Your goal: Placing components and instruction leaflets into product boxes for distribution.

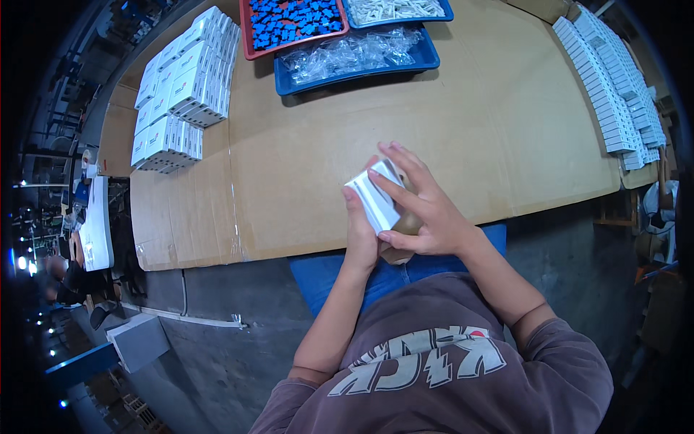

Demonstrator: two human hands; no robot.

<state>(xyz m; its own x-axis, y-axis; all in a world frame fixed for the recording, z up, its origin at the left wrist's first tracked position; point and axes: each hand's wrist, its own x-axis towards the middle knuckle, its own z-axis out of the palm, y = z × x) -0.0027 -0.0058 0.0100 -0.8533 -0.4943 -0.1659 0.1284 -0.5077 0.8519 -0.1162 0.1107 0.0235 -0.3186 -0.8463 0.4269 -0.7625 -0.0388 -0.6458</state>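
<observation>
Above the table's near edge I hold a small white box (374,204), tilted, between both hands. My left hand (361,233) is closed around its left side, with the thumb along the edge. My right hand (426,211) grips it from the right, the fingers reaching over its top and the thumb at the lower corner. The palms hide part of the box, and I cannot tell whether its flap is closed.
Stacked white boxes (183,79) stand at the table's left, more white boxes (603,83) at the far right. At the back are a red tray (248,49) of blue pieces, a blue tray (285,88) of clear plastic bags and another blue tray (450,16) of white parts. Cardboard (303,166) covers the table.
</observation>
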